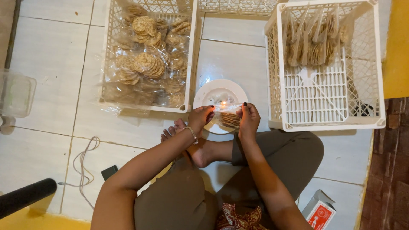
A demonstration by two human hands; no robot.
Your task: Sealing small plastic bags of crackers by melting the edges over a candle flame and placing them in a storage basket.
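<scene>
Crackers in a small clear bag sit between my two hands, just above a white plate on the tiled floor. The bag's long axis runs roughly left to right, and its open upper edge points away from me toward a small flame on the plate. My left hand pinches the bag's left end; my right hand grips the right end, fingers closed on it. A white crate of bagged crackers stands at my left, another crate at my right.
</scene>
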